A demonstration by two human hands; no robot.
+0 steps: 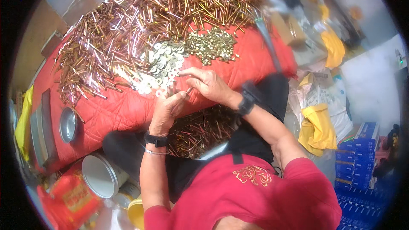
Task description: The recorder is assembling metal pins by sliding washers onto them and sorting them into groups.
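Observation:
My left hand (164, 110) is closed, thumb up, round a slim metal bolt (172, 87) whose end shows above the fingers. How many pieces it holds is hidden. Close on its right, my right hand (208, 86) has its fingers stretched and apart, the thumb side near the left thumb. Just beyond both hands lies a heap of flat silver washers (164, 61). Small brass-coloured nuts (211, 44) form a pile to the right of the washers. Behind them spreads a large mound of copper-coloured bolts (170, 6). All lie on a red quilted cloth (251, 59).
More bolts (200, 130) fill a space below the cloth's near edge, between my legs. A metal bowl (68, 124) rests at left, above a lidded tin (100, 175) and a red bag (68, 200). Yellow bags (317, 127) and stacked blue boxes (358, 157) stand at right.

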